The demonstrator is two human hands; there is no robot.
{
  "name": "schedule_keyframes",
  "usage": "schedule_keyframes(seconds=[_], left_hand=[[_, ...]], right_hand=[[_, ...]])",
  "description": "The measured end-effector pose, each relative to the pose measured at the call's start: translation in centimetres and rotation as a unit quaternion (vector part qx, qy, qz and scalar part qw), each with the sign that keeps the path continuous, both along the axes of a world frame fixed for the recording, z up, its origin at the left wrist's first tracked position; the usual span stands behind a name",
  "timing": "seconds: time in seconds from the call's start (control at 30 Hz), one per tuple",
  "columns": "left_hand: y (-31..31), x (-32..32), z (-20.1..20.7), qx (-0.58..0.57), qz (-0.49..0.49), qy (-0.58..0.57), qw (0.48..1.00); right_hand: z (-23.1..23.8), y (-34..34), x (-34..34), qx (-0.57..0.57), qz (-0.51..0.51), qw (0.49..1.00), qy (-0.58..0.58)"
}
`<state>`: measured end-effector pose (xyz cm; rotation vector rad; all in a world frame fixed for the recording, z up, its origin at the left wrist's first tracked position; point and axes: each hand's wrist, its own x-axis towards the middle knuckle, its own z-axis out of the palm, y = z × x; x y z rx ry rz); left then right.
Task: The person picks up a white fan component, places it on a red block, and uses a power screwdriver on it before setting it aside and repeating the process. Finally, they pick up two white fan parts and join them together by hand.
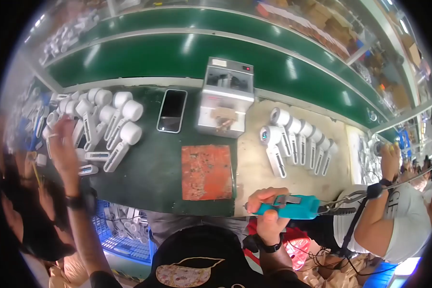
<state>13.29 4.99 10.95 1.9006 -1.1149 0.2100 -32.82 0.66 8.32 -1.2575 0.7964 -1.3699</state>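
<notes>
My right hand (270, 211) is wrapped round a teal electric screwdriver (293, 207), held level over the near edge of the bench with its cable running off to the right. My left hand (65, 146) is at the left among a crowd of white handheld devices (131, 133), each with a round head and a flat handle. Blur smears its fingers, so whether they grip one is unclear. A second group of the same devices (276, 144) lies in a row on the right half of the bench.
A grey screw feeder box (224, 108) stands at the back middle, beside a phone (173, 111). In front lies a worn red mat (206, 173). A blue crate (122, 242) with white parts is below left. Co-workers sit at both sides; one person's hand (390, 158) is at the right.
</notes>
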Motion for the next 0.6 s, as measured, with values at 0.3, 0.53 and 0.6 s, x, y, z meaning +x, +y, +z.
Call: schedule_keyframes(seconds=[0.3,0.53,0.6], left_hand=[[-15.8,-34.9,-3.9,0.245,-0.513,-0.045,0.821],[-19.0,-40.3,-9.7,0.165,-0.406,-0.105,0.893],[-18.9,-40.2,-10.8,0.203,-0.404,-0.124,0.884]], right_hand=[[0.4,1.7,-2.8,0.016,-0.003,1.0,0.016],[0.0,2.9,-4.9,0.01,-0.019,1.0,-0.013],[-0.6,2.6,-5.4,0.01,-0.003,0.999,-0.033]])
